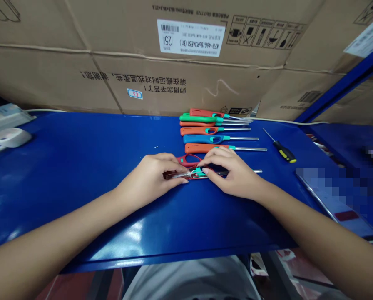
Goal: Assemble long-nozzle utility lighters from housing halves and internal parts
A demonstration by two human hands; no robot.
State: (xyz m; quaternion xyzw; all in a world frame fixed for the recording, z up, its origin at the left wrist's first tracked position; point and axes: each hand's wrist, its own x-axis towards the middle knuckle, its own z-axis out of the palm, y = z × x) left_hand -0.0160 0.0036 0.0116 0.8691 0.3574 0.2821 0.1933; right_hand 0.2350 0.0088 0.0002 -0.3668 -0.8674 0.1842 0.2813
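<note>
An opened red long-necked gas lighter lies on the blue tabletop, its inner parts exposed: a clear tube, thin wires and a green trigger piece. My left hand is closed round its handle end, thumb and fingers gripping the body and clear part. From the other side, my right hand pinches at the green trigger, fingertips bent over it. The metal nozzle sticks out beyond my right hand. Just behind is a red shell piece with a finger loop, partly hidden by my hands.
Several assembled lighters in orange, blue and green lie in a row behind. A black and yellow screwdriver and a tablet-like object lie right. A white tape roll sits left; a cardboard box stands along the back.
</note>
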